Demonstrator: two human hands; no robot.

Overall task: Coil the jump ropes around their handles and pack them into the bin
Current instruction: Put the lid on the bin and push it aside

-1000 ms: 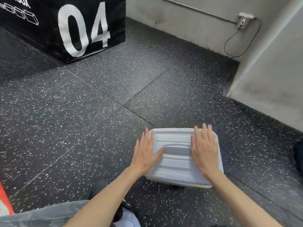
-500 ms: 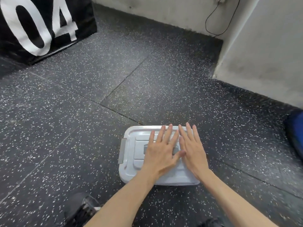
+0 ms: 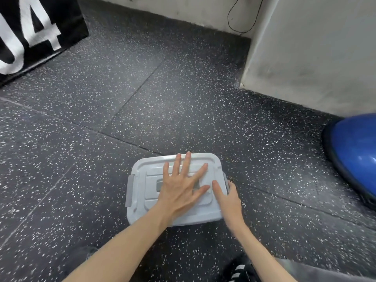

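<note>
A small grey plastic bin (image 3: 140, 200) with its lid on sits on the speckled black floor in front of me. My left hand (image 3: 183, 186) lies flat on the lid with fingers spread, pressing down. My right hand (image 3: 227, 196) is at the bin's right edge, thumb on top of the lid and fingers curled down over the right side latch. A grey latch (image 3: 130, 190) shows on the left side. No jump ropes are visible; the bin's contents are hidden by the lid.
A black box marked "04" (image 3: 36, 33) stands at the far left. A pale wall corner (image 3: 305, 58) juts out at the right, with a black cable (image 3: 242, 21) hanging behind. A blue dome trainer (image 3: 356, 151) lies at the right edge. My shoe (image 3: 240, 269) is below.
My right hand slid off the lid's centre to the right edge and curled over the side latch. My left hand stayed flat on the lid. The view shifted, revealing the blue dome.
</note>
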